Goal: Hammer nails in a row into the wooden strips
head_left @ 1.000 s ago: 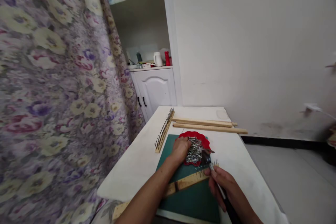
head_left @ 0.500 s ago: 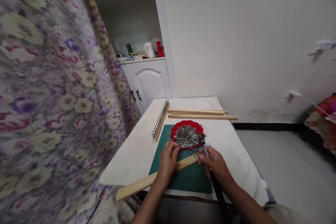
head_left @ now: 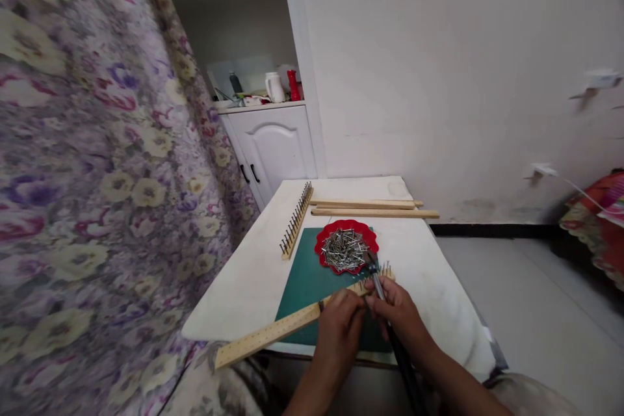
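Note:
My right hand (head_left: pixel 400 313) is wrapped round a hammer (head_left: pixel 403 361) with a black handle; its metal head (head_left: pixel 371 262) points up by the bowl's edge. My left hand (head_left: pixel 340 322) is closed, fingertips pinched together over the wooden strip (head_left: pixel 273 333), close to the right fingers. Whatever it pinches is hidden. The pale strip lies slanted, with rows of small holes, and several nails (head_left: pixel 385 270) stand upright at its right end. Just beyond sits a red scalloped bowl (head_left: pixel 319 240) full of loose silver nails (head_left: pixel 345 250).
A green cutting mat (head_left: pixel 297 286) lies under the bowl and strip on a white-covered table (head_left: pixel 234 292). Another strip studded with nails (head_left: pixel 297 221) lies at the left. Wooden sticks (head_left: pixel 375 212) lie at the back. A floral curtain (head_left: pixel 121 208) hangs on the left.
My left hand has moved right and down from the bowl's near edge to the strip beside my right hand. My right hand still holds the hammer in about the same place.

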Available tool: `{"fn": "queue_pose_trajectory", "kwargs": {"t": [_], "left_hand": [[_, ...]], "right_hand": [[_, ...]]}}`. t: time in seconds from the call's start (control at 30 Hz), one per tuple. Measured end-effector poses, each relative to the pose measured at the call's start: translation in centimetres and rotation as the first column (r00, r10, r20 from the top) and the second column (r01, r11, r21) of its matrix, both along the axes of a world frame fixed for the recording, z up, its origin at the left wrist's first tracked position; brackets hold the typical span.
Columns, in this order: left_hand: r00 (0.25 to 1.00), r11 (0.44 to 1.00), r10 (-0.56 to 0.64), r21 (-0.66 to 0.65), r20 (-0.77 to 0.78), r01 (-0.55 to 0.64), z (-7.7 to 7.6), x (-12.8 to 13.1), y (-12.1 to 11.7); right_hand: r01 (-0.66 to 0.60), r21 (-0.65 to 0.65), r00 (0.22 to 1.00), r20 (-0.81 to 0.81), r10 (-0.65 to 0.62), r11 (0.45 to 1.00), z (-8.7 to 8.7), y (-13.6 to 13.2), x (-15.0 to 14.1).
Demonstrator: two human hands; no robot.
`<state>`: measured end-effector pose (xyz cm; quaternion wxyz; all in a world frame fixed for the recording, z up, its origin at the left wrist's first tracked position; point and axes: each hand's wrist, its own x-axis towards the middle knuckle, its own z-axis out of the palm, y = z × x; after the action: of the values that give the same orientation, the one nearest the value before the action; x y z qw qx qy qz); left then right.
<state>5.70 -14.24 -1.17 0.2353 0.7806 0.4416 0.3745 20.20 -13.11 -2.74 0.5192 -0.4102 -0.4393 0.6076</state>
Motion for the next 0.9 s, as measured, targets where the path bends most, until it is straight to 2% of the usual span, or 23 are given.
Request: {"fn": "queue_pose_trajectory", "kwargs": {"t": [0.1, 0.2, 0.27, 0.33, 0.4, 0.57, 0.9], "left_hand": [[1.0, 1.0, -0.009, -0.012, 0.013, 0.009, -0.2, -0.2, 0.0], [0.99, 0.989, 0.126, -0.085, 0.07, -0.12, -1.2, -0.8, 1.0], [0.961, 0.959, 0.243, -0.185, 0.135, -0.216, -2.0, -1.3, 2.0], [0.937, 0.932, 0.29, -0.28, 0.197, -0.23, -2.8, -1.5, 3.0], [0.93, 0.924, 0.287, -0.324, 0.228, -0.205, -3.5, -1.3, 3.7], [0.936, 0.941, 0.279, -0.255, 0.216, -0.222, -4.2, -0.4, 4.5], [0.948, 0.949, 0.28, -0.196, 0.154, -0.248, -4.1, -0.2, 4.6]], "right_hand": [[-0.001, 0.002, 1.0, 0.025, 0.001, 1.0, 0.2, -0.4, 0.0], [0.005, 0.009, 1.0, 0.027, -0.005, 1.0, 0.9, -0.5, 0.4], [0.006, 0.022, 1.0, 0.008, -0.006, 1.0, 1.5, -0.4, 0.9], [0.007, 0.03, 1.0, -0.014, -0.007, 1.0, 2.1, -0.3, 1.3], [0.01, 0.024, 1.0, -0.029, -0.01, 1.0, 2.4, -0.3, 1.5], [-0.003, -0.002, 1.0, -0.028, 0.003, 1.0, 2.4, -0.3, 1.5], [-0.022, -0.006, 0.999, -0.028, 0.022, 1.0, 1.9, -0.4, 1.3]]}}
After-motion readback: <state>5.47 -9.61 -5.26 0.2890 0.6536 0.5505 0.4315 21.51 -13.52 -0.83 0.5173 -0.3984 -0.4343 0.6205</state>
